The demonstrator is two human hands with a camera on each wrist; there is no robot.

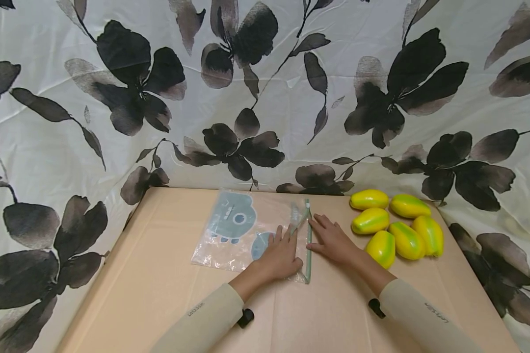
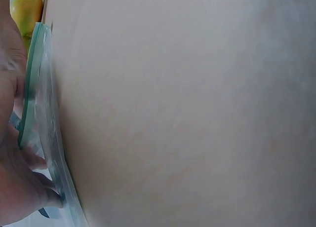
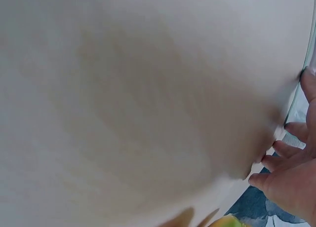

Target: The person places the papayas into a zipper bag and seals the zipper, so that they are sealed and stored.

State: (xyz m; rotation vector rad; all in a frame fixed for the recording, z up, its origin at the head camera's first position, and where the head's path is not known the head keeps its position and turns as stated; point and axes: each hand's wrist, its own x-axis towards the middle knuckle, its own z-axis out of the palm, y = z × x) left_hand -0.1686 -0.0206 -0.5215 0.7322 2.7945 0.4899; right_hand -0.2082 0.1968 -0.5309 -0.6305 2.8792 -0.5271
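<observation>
A clear zip bag [image 1: 203, 252] with a blue-grey cartoon animal print lies flat, its green zip edge [image 1: 308, 267] toward the right. My left hand [image 1: 279, 256] rests on the bag beside the zip, fingers extended over the plastic. On the other side, the fingertips of my right hand [image 1: 335, 242] touch the green edge, fingers fairly straight. From the left wrist, the zip strip [image 2: 30, 84] stands slightly raised beside the left hand [image 2: 19, 182]. The right wrist view catches the right hand [image 3: 291, 182] with its fingertips at the bag's edge.
Several glossy yellow-green fruits [image 1: 369, 221], shaped like mangoes, lie grouped at the back right, close to the right forearm. The tan cardboard-like tabletop [image 1: 159, 274] ends at a hanging floral cloth [image 1: 309, 147] behind.
</observation>
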